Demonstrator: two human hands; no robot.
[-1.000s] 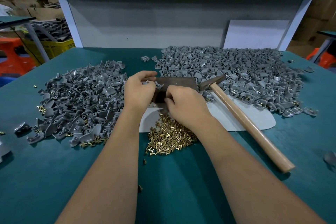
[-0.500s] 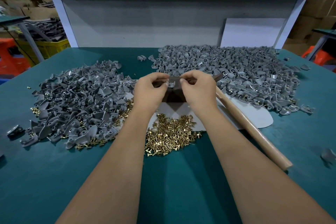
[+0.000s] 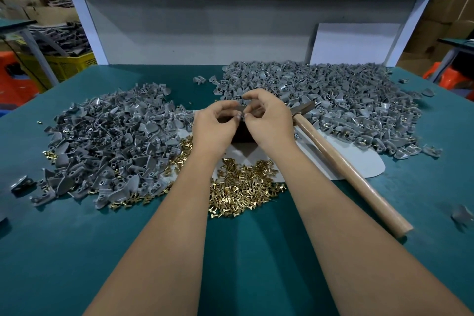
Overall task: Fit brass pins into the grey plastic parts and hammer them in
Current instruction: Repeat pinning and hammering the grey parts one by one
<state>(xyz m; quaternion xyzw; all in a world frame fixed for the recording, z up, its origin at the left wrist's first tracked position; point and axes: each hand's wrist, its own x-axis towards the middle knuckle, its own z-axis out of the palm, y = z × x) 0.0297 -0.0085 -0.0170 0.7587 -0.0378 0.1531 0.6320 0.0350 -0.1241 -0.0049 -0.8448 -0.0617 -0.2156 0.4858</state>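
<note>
Both hands up over the dark block [image 3: 241,133] at the middle of the green table [image 3: 77,251]: the left hand [image 3: 214,127] and the right hand [image 3: 266,120] meet fingertip to fingertip, each pinching one small grey plastic part [image 3: 240,110] between them (whether a pin sits in it is too small to tell). Brass pins [image 3: 243,187] lie heaped just below the wrists. Grey parts pile left [image 3: 107,146] and right [image 3: 346,100]. The hammer [image 3: 341,167] lies just right of the right hand, head against the right pile.
</note>
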